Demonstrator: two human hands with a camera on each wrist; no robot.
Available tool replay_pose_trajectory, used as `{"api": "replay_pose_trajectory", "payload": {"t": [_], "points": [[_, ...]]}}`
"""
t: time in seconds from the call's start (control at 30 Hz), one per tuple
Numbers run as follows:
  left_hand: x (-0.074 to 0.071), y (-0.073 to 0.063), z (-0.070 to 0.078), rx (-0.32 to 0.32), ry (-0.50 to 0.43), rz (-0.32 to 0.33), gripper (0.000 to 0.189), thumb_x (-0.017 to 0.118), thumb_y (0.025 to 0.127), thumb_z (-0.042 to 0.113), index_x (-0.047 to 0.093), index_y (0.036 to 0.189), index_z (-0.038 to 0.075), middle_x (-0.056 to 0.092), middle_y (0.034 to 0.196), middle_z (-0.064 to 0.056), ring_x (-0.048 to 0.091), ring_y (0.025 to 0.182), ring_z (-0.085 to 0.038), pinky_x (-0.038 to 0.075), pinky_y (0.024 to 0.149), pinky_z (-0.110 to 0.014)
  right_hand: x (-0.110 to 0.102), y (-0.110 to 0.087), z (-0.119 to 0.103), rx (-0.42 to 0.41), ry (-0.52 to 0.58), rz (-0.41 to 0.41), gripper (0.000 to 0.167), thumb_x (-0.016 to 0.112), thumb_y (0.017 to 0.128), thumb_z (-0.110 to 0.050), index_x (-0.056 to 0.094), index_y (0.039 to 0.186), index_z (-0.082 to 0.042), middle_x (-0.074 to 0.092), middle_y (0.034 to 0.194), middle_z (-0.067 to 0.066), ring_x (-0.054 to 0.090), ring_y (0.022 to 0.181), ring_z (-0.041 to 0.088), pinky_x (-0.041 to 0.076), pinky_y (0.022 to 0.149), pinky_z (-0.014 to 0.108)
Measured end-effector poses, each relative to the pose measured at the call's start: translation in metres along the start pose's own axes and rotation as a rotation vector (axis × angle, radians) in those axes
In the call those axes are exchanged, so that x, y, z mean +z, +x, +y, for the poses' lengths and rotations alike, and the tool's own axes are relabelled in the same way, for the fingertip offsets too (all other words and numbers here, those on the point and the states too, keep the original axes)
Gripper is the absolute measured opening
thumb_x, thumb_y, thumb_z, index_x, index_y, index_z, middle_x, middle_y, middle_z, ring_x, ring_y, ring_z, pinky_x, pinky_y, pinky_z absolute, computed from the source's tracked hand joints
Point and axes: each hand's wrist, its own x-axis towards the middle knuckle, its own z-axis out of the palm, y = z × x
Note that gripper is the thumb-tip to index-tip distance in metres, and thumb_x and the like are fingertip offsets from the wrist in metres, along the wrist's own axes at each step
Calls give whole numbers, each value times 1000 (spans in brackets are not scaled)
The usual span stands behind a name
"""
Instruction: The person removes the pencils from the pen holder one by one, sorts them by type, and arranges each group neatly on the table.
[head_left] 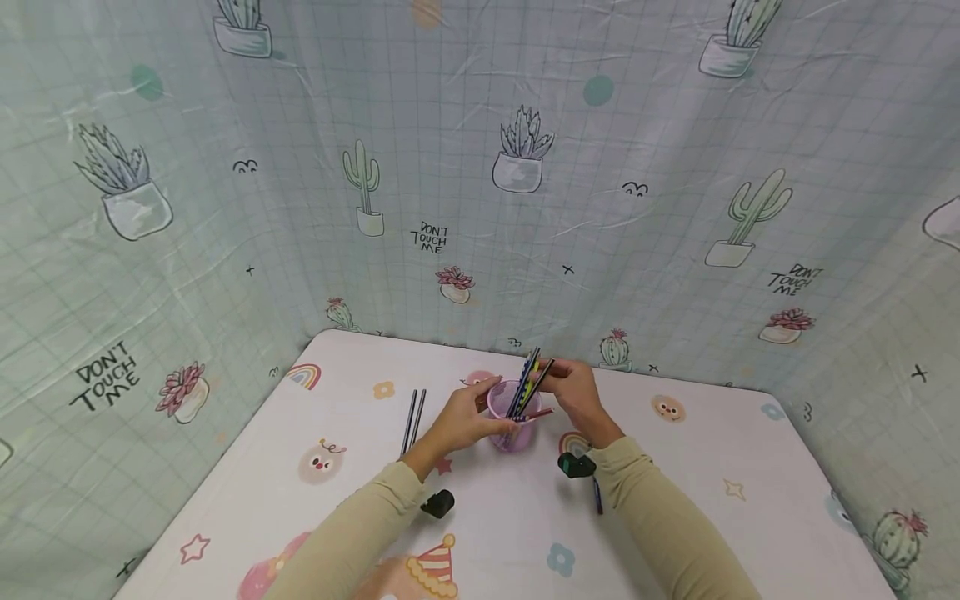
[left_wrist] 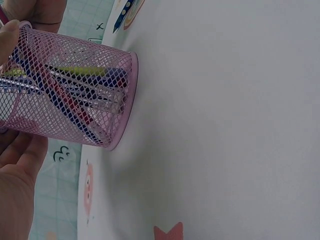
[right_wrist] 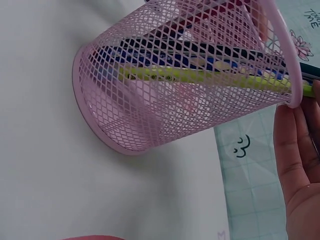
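Holding the pink mesh cup [head_left: 512, 437] near the back edge of the counter [head_left: 765, 517], L grip [head_left: 463, 419] wraps thumb & fingers round it, prob. to steady it vs. the leaning pencils [head_left: 522, 385]. R grip [head_left: 576, 396] at rim, fingers bent by pencil tops; can't tell if it pinches any. Two dark sticks [head_left: 408, 422] lie L of cup; blue pencil [head_left: 597, 497] nearer front edge.
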Motion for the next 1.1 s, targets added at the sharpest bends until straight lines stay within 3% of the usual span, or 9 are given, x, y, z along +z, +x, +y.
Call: {"api": "replay_pose_trajectory", "payload": {"t": [0.2,0.33,0.43,0.6,0.83,1.1], "points": [[0,0,-1,1,15,-3,94,92,80,32,45,154,-3,58,152,-18,60,138,-30,53,113,-40,-4,1,-6,-36,35,18,27,74,94,-3,72,118,9,72,117,33,76,78,7,65,79,25],[-1,-1,0,-2,17,-2,95,92,80,33,45,154,-3,58,152,-18,60,138,-30,53,114,-41,-9,1,-10,-52,46,28,32,74,94,-3,71,122,10,72,118,35,77,76,8,64,81,23],[-1,-2,0,-5,8,1,94,92,80,32,46,154,-3,58,151,-18,61,138,-31,52,114,-43,-13,1,-15,-48,35,33,34,74,95,-6,70,126,9,73,119,30,77,77,6,64,82,22],[0,-2,0,0,-1,5,92,92,81,29,46,154,-3,59,150,-19,61,137,-33,53,113,-46,-20,2,-23,-96,92,28,35,73,96,-3,67,126,14,76,106,18,76,78,6,66,79,25],[0,-2,-1,0,14,0,93,92,81,29,46,154,-4,58,150,-20,61,137,-32,53,113,-43,-31,3,-36,-146,107,56,32,73,94,2,67,122,16,75,90,-6,76,77,5,67,76,26],[0,-2,0,-5,24,3,92,92,81,29,46,154,-2,57,152,-20,60,138,-33,52,113,-43,-42,4,-56,-212,167,47,31,72,94,5,64,119,21,75,85,-8,77,76,8,67,76,28]]}}
